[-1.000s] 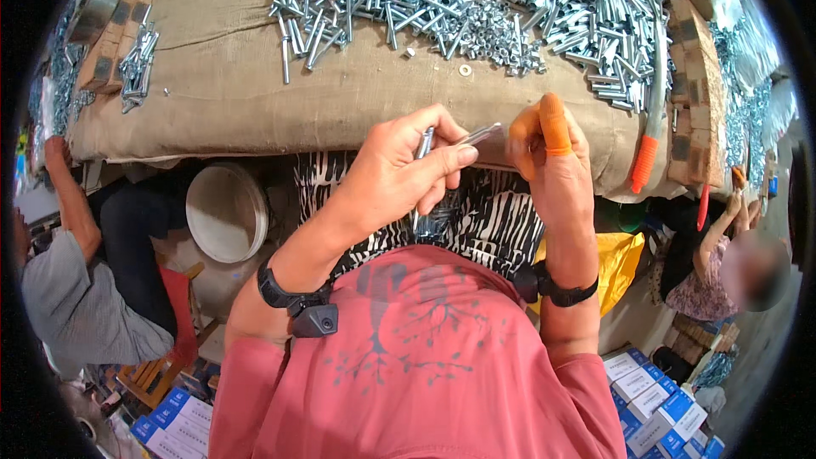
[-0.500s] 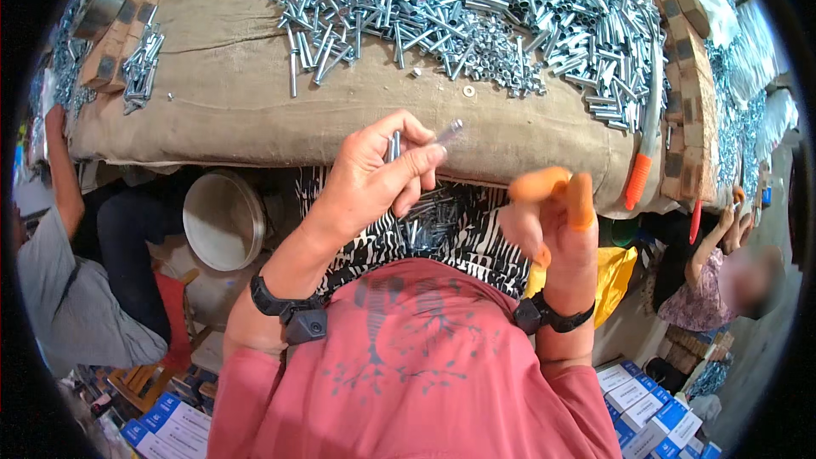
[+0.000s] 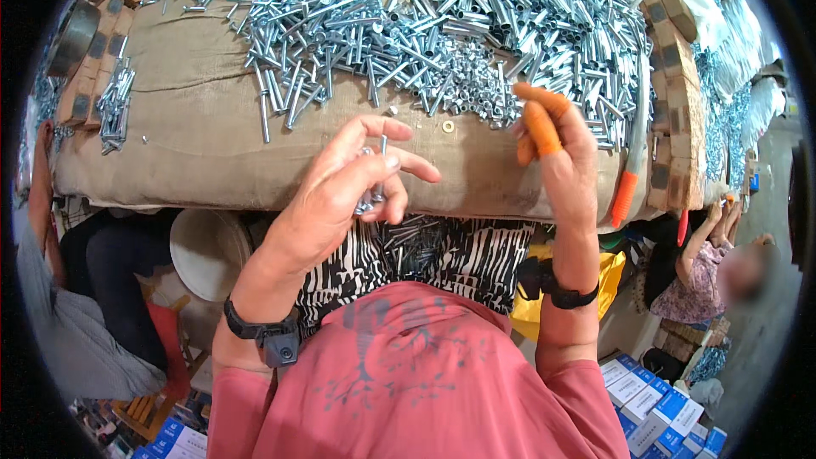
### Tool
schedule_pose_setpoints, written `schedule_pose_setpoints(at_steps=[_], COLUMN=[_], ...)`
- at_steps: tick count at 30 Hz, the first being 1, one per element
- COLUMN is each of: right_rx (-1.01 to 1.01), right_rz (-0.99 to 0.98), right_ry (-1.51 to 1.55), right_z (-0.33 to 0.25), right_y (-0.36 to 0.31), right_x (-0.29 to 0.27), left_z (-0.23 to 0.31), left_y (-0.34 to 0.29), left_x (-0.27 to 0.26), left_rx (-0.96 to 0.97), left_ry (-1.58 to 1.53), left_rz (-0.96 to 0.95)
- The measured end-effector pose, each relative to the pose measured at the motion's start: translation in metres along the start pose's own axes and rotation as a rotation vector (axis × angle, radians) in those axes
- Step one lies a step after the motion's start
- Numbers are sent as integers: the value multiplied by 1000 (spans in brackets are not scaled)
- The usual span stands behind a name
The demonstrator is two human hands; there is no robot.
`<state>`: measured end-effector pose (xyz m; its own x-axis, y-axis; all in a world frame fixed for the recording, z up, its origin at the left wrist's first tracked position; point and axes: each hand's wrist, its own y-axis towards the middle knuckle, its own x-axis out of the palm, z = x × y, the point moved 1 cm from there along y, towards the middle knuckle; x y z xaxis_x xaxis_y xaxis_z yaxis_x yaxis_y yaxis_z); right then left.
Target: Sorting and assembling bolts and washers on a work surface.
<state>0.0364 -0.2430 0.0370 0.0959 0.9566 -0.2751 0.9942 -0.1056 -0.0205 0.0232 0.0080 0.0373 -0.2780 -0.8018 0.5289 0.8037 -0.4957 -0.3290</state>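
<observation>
Several small bolts (image 3: 369,201) are in my left hand (image 3: 336,178), their heads clustered under its thumb. One shank points up beside the thumb, while the index and middle fingers reach out to the right. My right hand (image 3: 557,136), with orange finger covers on it, hovers at the front edge of the pile of small nuts (image 3: 484,85). Its fingers are bent and apart, with nothing visible between them. Left of the nuts lie loose bolts (image 3: 293,76); behind them is a heap of metal sleeves (image 3: 510,0). More metal pieces (image 3: 412,242) rest in my lap.
A brown cloth (image 3: 170,144) covers the worktop, bordered by wooden blocks (image 3: 676,110). A hose with an orange end (image 3: 625,195) lies at the right. Below the worktop stands a white bucket (image 3: 208,251). Co-workers sit on both sides; blue-and-white boxes (image 3: 654,408) are stacked lower right.
My right hand has moved forward from above my lap to the nuts. My left hand has shifted left, its fingers extending; the piece jutting past its thumb no longer shows there.
</observation>
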Motion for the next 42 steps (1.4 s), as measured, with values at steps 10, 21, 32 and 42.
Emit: schedule_pose_setpoints(at_steps=[10,21,32,42], right_rx=[-297,200,158,-484], right_rz=[358,-185,-147,46], right_ry=[-785,761,643,-327], right_z=[12,9,8,-3], right_y=[42,-37,-55,-52], right_x=[-9,7,16,37], left_z=[-15,-30,-46,-46], left_y=[4,-5,-10,-5], left_x=[20,35,34,22], left_rx=[-125,-183,-242,-144], left_ry=[-432,-512,-524,-291], left_rz=[68,117,-93,-19])
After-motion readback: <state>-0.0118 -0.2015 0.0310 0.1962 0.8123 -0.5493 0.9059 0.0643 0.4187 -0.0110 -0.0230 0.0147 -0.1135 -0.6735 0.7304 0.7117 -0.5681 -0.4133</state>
